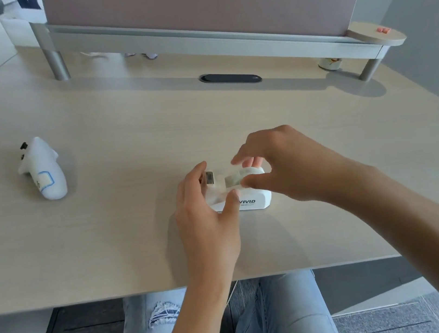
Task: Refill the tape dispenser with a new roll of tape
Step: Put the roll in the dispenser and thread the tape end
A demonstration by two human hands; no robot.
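— White plastic, the dispenser (245, 195), near the surface's (109, 239) front edge. Is the roll (238, 177) in?

— It seems seated in the cradle; what looks left is drawing the tape to the cutter (210, 177).

— And the hands?

— The left hand (208, 210) braces the cutter end, thumb and fingers around it. The right hand (283, 165) arches over the roll, its grip partly closed; whether it pinches tape, one cannot tell.

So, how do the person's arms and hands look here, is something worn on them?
Both hands are bare: the left hand and the right hand show no gloves, rings or watch. Both forearms are uncovered, with no sleeve in view. Lower down, light blue ripped jeans are visible.
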